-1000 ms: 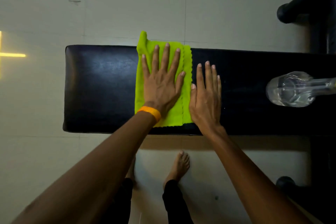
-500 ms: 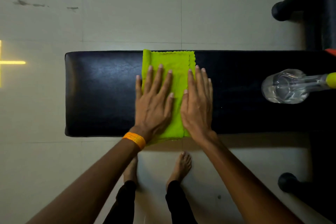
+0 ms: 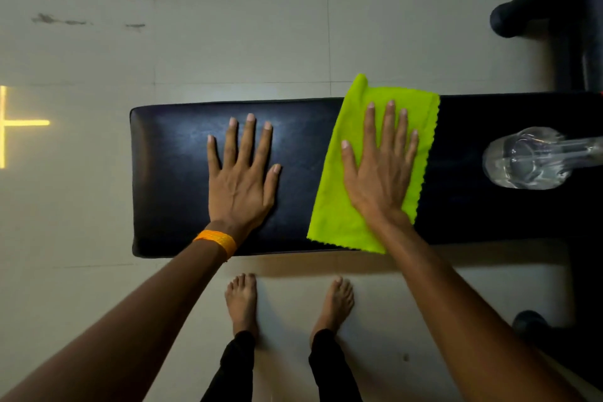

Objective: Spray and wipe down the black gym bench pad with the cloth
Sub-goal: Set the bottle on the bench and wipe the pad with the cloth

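Observation:
The black bench pad [image 3: 169,179] runs left to right across the view. A bright green cloth [image 3: 332,206] lies on its middle-right part, with one corner sticking past the far edge. My right hand [image 3: 380,170] lies flat on the cloth with fingers spread, pressing it onto the pad. My left hand [image 3: 243,173] rests flat on the bare pad left of the cloth, apart from it, with an orange band at the wrist. A clear spray bottle [image 3: 528,158] lies on the pad's right part.
Pale floor tiles [image 3: 228,42] surround the bench. Dark padded gym equipment [image 3: 535,10] stands at the top right, and a dark foot piece [image 3: 530,323] sits at the lower right. My bare feet [image 3: 241,300] stand close to the bench's near edge.
The cloth has slid right along the pad under my right hand. My left hand came off the cloth and now lies on bare pad to its left.

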Action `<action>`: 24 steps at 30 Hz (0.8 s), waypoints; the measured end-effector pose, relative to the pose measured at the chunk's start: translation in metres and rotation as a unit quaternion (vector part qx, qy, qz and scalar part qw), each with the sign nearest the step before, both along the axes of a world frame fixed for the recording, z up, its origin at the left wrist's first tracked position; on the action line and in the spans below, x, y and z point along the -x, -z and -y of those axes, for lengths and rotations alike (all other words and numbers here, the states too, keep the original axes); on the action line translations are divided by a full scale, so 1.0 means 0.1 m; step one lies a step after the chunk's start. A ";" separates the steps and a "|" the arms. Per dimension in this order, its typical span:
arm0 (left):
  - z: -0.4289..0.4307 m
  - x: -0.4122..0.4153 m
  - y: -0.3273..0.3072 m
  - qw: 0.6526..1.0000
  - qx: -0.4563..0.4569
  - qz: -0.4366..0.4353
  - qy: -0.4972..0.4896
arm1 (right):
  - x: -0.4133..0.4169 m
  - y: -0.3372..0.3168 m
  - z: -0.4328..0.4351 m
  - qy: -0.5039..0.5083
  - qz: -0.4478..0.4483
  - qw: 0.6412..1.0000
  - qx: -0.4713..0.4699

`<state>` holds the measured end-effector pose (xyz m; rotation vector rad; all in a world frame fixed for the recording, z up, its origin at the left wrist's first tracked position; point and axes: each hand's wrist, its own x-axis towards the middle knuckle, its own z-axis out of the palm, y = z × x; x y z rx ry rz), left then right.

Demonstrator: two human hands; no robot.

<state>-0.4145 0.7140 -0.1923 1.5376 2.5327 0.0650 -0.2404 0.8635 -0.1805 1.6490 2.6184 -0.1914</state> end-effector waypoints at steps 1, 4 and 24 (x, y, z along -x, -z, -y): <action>0.00 0.00 -0.01 1.000 0.002 0.003 0.002 | 0.00 -0.02 0.16 -0.040 0.008 0.999 0.008; -0.01 0.00 -0.01 1.000 0.005 0.010 0.003 | -0.17 -0.04 0.33 -0.238 0.013 0.970 0.042; -1.05 -0.56 0.06 0.988 -0.045 0.012 0.147 | -0.65 0.02 -0.61 0.055 -0.001 0.998 -0.022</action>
